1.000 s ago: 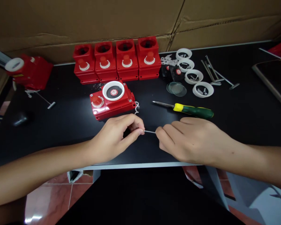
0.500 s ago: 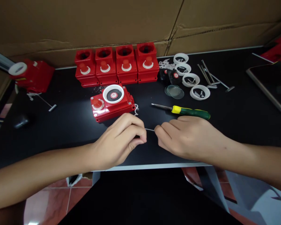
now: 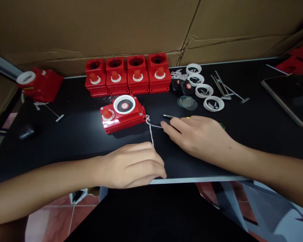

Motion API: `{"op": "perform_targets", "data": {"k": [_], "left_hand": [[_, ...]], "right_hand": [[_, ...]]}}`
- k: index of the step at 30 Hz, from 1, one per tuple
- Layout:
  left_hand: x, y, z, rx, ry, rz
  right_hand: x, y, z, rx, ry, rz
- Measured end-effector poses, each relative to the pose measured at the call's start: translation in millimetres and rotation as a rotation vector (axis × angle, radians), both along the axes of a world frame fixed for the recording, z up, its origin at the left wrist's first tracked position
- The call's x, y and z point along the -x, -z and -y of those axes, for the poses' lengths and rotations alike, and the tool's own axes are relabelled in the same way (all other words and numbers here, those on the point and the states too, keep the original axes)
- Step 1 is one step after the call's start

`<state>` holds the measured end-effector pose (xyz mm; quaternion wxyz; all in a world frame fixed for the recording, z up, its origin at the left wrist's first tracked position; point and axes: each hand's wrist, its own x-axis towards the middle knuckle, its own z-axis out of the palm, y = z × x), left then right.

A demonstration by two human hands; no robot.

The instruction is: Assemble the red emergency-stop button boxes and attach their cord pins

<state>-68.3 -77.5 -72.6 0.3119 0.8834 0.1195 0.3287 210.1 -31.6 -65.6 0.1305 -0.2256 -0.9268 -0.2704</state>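
A red box point(image 3: 122, 117) with an orange-red knob and a white ring lies on the black table. From its right end runs a white cord point(image 3: 152, 134), forming two strands. My left hand point(image 3: 136, 164) is closed on one strand at the table's front edge; its fingertips are mostly hidden. My right hand point(image 3: 194, 134) pinches the other strand right of the box, with its fingers bent. Under and behind that hand lies a screwdriver point(image 3: 169, 116), its handle mostly covered.
Several red housings point(image 3: 137, 84) stand along the cardboard wall. White rings point(image 3: 213, 104) holding small metal parts, glass discs point(image 3: 187, 102), black parts and metal rods point(image 3: 232, 90) lie back right. A phone-like device point(image 3: 288, 101) is far right, another red unit point(image 3: 44, 85) far left.
My left hand has moved down and toward the table edge. My right hand has shifted up, over the screwdriver handle. The two cord strands now show between the box and my hands.
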Motion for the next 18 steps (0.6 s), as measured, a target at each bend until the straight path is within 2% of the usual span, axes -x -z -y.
{"op": "perform_targets", "data": {"k": [3,5,10,13,18], "left_hand": [[-2.7,-0.3,1.4,0.046,-0.086,0.048],[-3.5,-1.6,0.8,0.088,-0.158,0.050],[-0.6,-1.4,-3.7,0.204,-0.305,0.035],[1.1,1.5,-4.4,0.276,-0.311,-0.011],[1.1,6.5,-3.3,0.261,-0.265,-0.030]], "right_hand": [[1.7,1.6,-3.1,-0.026,-0.004,-0.037],[2.0,2.6,-3.3,0.018,-0.058,-0.120],[1.3,2.1,6.9,0.382,-0.292,-0.361],[2.8,1.2,13.6,0.445,-0.315,-0.394],[8.1,5.3,14.6,0.390,-0.297,-0.344]]}}
